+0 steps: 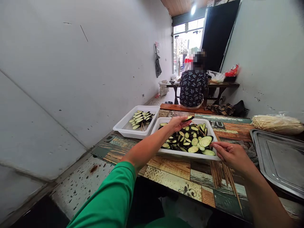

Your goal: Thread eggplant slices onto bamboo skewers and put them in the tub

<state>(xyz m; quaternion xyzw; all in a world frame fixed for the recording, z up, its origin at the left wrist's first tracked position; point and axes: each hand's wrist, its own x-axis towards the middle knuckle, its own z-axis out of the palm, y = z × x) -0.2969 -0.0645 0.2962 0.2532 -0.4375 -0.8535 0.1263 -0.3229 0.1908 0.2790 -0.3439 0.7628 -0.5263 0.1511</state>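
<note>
My left hand (pixel 178 124) is closed on a dark-skinned eggplant slice (pixel 188 118) above the near white tub (pixel 187 154). To the right, my right hand (pixel 229 154) pinches a bamboo skewer (pixel 199 129) at the tub's corner. A large pale-green eggplant slice (pixel 205 141) sits just beyond its fingertips. The skewer slants up from behind this slice toward my left hand; its far tip is hidden. Loose eggplant slices (pixel 182 139) fill the tub below both hands.
Left of it, another white tub (pixel 125 130) holds skewered eggplant slices (pixel 140 117). Bare skewers (pixel 222 177) lie at the table's (pixel 175 180) near right. Metal trays (pixel 280 158) and bagged pale, thin strands (pixel 276 123) are farther right. A person (pixel 193 85) sits ahead, back turned.
</note>
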